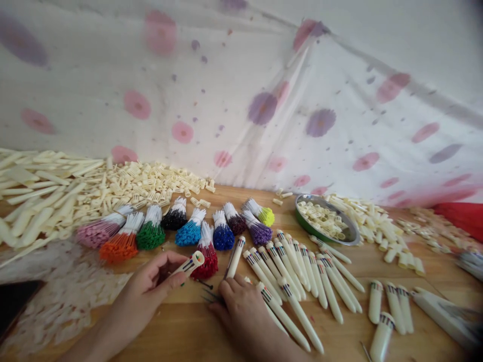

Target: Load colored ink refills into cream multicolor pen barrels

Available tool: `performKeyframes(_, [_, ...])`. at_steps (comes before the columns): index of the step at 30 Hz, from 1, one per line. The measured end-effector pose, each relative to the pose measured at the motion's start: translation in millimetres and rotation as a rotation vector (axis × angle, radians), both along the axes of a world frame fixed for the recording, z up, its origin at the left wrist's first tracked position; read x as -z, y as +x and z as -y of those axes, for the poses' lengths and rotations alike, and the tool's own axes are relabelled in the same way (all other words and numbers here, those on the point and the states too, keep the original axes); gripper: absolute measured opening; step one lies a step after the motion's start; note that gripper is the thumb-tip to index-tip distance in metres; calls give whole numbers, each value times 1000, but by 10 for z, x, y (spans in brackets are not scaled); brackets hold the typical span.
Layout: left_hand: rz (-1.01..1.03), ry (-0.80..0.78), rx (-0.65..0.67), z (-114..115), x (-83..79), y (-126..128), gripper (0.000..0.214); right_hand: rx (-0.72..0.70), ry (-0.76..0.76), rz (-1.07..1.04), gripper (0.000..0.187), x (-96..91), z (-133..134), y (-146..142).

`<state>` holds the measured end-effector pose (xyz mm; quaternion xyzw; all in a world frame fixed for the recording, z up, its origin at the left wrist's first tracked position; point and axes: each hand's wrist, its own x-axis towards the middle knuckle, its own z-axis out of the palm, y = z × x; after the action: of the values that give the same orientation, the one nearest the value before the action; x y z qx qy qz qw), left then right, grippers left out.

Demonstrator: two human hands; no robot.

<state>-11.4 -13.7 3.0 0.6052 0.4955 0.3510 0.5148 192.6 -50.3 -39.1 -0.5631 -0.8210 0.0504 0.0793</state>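
Observation:
My left hand (pixel 164 276) is closed around a cream multicolour pen barrel (pixel 188 262), its open round end tilted up to the right, with a bit of green in it. Low over the wood, my right hand (pixel 247 311) has its fingers curled; thin dark prongs, blurred and looking like tweezers (pixel 208 296), stick out past its thumb. A cream pen (pixel 237 255) with coloured sliders lies just beyond those fingertips. Beside the prongs is a small black pin-like piece (pixel 205 284). Bundles of refills with coloured ends, such as red (pixel 206 259) and blue (pixel 223 234), stand behind both hands.
Several pens (pixel 294 266) lie in rows to the right, with short, thick ones (pixel 394 306) farther over. A metal bowl (pixel 356 236) of cream parts stands behind. Cream parts (pixel 143 181) pile up at back left; clear plastic pieces (pixel 68 286) spread at left. A patterned sheet (pixel 226 75) hangs behind.

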Motion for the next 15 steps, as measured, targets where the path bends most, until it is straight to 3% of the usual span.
performKeyframes(4, [18, 2, 18, -2, 29, -1, 16, 88, 71, -103, 12, -133, -162, 232])
performKeyframes(7, [11, 13, 21, 0, 36, 1, 17, 359, 78, -92, 18, -311, -409, 594])
performKeyframes(9, [7, 22, 10, 2, 41, 1, 20, 460, 85, -64, 24, -383, -581, 814])
performKeyframes(12, [19, 11, 14, 7, 55, 1, 22, 513, 29, -12, 24, -393, -779, 985])
performKeyframes(15, [27, 6, 15, 9, 78, 1, 22, 501, -60, 50, 26, -348, -903, 973])
